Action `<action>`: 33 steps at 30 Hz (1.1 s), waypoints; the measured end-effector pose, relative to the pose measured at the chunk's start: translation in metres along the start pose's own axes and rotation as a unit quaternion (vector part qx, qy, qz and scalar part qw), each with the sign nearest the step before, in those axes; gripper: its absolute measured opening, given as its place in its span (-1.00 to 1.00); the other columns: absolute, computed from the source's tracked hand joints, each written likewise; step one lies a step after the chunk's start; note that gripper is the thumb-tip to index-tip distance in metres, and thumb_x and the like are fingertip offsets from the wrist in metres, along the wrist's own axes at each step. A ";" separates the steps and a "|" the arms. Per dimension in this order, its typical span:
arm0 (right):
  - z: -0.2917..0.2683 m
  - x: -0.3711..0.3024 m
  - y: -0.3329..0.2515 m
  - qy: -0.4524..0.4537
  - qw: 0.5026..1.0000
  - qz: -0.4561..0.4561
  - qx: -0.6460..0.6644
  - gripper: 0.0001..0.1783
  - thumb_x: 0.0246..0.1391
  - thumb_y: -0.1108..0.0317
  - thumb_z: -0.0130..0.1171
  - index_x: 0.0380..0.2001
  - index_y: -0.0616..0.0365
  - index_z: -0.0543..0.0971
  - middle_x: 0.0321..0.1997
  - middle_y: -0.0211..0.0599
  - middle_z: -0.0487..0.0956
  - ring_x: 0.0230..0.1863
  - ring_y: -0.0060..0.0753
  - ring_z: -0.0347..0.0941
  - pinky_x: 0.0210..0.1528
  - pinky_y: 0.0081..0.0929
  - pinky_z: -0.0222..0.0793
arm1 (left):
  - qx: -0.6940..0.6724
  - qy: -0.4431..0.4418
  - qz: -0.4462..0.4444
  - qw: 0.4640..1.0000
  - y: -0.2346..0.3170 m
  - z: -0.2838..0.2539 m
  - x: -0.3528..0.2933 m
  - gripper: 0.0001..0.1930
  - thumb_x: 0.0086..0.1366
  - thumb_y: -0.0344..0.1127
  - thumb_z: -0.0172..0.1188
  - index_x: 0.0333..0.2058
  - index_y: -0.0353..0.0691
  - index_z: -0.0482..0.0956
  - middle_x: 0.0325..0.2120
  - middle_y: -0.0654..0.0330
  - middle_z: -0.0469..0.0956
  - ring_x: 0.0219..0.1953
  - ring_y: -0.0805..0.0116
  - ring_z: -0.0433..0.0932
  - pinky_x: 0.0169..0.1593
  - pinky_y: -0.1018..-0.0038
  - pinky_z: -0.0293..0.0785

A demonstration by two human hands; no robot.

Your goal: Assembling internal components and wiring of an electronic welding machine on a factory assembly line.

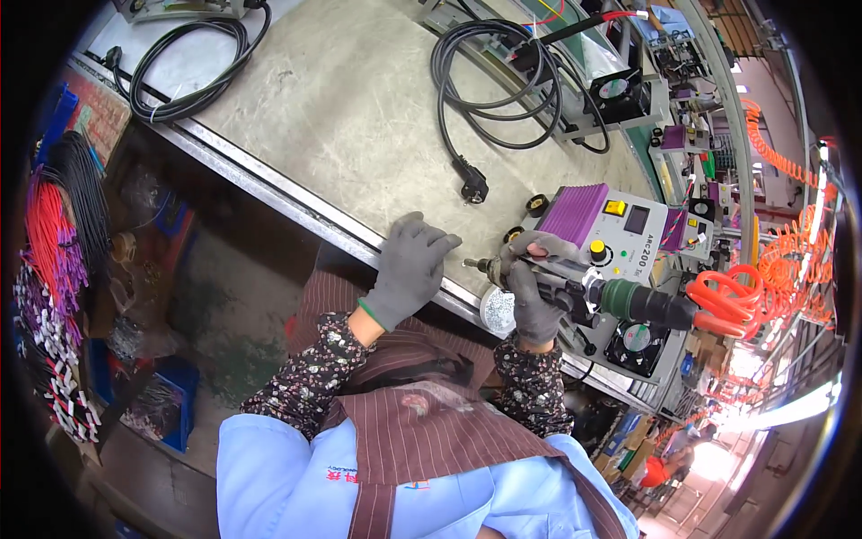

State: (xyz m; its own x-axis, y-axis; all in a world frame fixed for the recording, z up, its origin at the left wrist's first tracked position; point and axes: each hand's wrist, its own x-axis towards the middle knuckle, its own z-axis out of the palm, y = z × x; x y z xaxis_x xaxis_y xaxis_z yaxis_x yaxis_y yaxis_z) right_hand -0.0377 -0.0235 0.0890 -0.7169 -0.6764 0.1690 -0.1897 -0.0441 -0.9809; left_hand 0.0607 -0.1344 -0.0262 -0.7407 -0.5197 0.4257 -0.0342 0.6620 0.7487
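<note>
My left hand [406, 267], in a grey glove, rests on the table's metal edge, its fingers stretched to the right and holding nothing I can see. My right hand [536, 305], also gloved in grey, is wrapped round an air screwdriver [628, 300]. The tool lies roughly level, its bit pointing left toward my left fingers. Below the bit, at the table edge, sits a round white tub [496, 311] of small metal parts. Just beyond my right hand stands a purple and white machine [633, 235] with a yellow switch and knob.
A black cable [449, 144] with a plug lies coiled on the worktable [332, 99]; another coil [184, 99] is at the far left. Open machine frames with fans [624, 94] line the right side. Bundled wires [58, 242] hang left. An orange air hose [732, 301] trails from the screwdriver.
</note>
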 end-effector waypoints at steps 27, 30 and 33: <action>-0.065 -0.033 -0.049 0.185 0.982 -0.011 -0.036 -0.78 -0.17 0.50 0.23 -0.35 0.10 0.54 -0.31 -0.21 0.54 -0.50 -0.34 0.46 -0.46 -0.48 0.42 | 0.017 -0.022 0.003 1.000 0.010 0.000 0.008 -0.70 0.00 -0.45 0.16 -0.22 -0.13 0.57 -0.32 0.21 0.52 -0.14 0.15 0.42 0.16 0.12 0.25; -0.131 -0.022 -0.083 0.139 0.971 -0.143 0.128 -0.65 -0.10 0.63 0.13 -0.18 0.20 0.41 -0.30 -0.12 0.49 -0.68 -0.44 0.33 -0.73 -0.54 0.26 | 0.046 -0.029 -0.009 0.998 0.033 0.002 -0.001 -0.57 -0.02 -0.23 0.28 -0.12 -0.15 0.50 -0.17 0.12 0.47 -0.08 0.06 0.37 0.17 0.04 0.17; -0.178 -0.005 -0.092 0.387 0.903 -0.184 0.031 -0.65 -0.07 0.64 0.11 -0.16 0.15 0.39 -0.35 -0.29 0.46 -0.60 -0.58 0.30 -0.63 -0.67 0.26 | 0.006 -0.128 0.021 0.992 0.070 0.018 -0.005 -0.38 -0.09 -0.11 0.35 -0.02 -0.15 0.42 -0.06 0.05 0.40 0.02 0.01 0.31 0.19 -0.01 0.11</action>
State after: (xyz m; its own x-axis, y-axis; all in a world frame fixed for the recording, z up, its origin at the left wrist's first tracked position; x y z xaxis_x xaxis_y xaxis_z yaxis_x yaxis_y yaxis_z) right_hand -0.1359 0.1149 0.1955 -0.8712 0.1075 0.4791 -0.4908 -0.2184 -0.8435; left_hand 0.0502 -0.0761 0.0148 -0.8875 -0.3392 0.3119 -0.0071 0.6868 0.7268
